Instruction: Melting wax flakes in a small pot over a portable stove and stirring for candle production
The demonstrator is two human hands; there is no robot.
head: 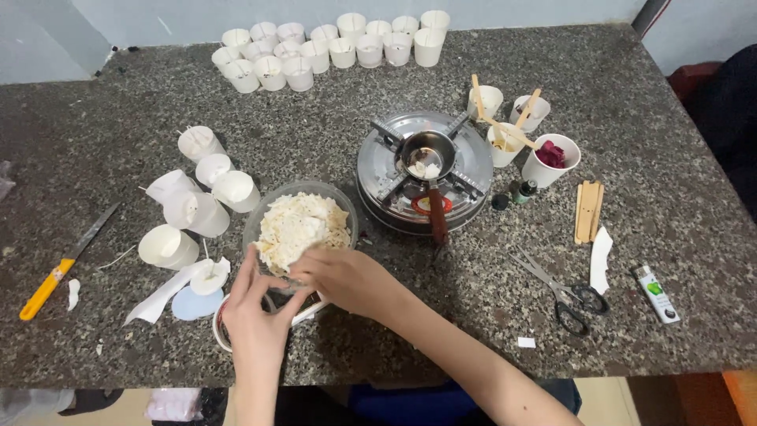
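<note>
I held both hands at the glass bowl of pale wax flakes on the table, beside the burner. The right hand had curled fingers pinching flakes at the near rim. The left hand touched the rim, fingers half open, its grip unclear.

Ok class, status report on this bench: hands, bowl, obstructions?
Left hand and right hand both at glass bowl of pale wax flakes. Grip unclear. Burner close behind.

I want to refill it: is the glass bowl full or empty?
Full: the glass bowl holds pale wax flakes heaped to its rim.
</note>
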